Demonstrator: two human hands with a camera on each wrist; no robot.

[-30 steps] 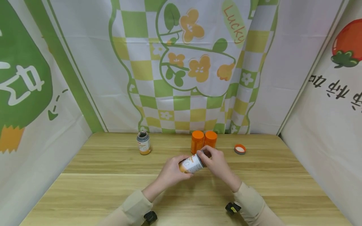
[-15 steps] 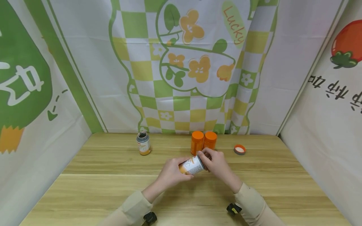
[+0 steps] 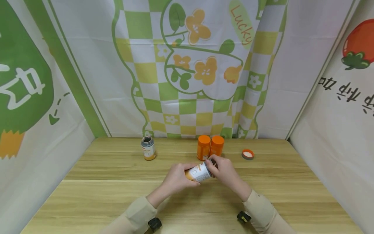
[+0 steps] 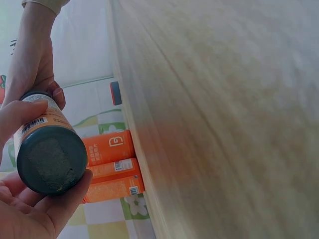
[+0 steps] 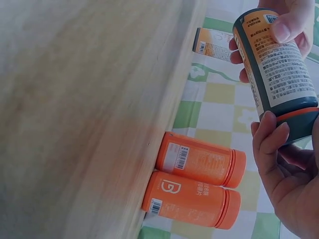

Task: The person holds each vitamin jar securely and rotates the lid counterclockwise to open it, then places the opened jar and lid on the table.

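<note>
In the head view, my left hand [image 3: 176,178] grips the body of a tilted white and orange pill bottle [image 3: 197,172], held above the table. Its dark base [image 4: 52,159] faces the left wrist camera. My right hand [image 3: 226,172] holds the bottle's other end, fingers curled round a dark cap with an orange band [image 5: 298,122], seen in the right wrist view. The cap sits on or against the neck; how tightly cannot be told. In the head view the right fingers partly hide this end.
A similar uncapped bottle [image 3: 148,150] stands at the back left of the wooden table [image 3: 102,191]. Two orange bottles, one left [image 3: 203,149] and one right [image 3: 217,147], stand upright behind the hands. A loose orange and grey cap [image 3: 247,154] lies to their right, its pale inside facing up.
My right hand and wrist have shifted slightly right and down, with its fingers still at the capped end. The bottle in my left hand has barely moved.
</note>
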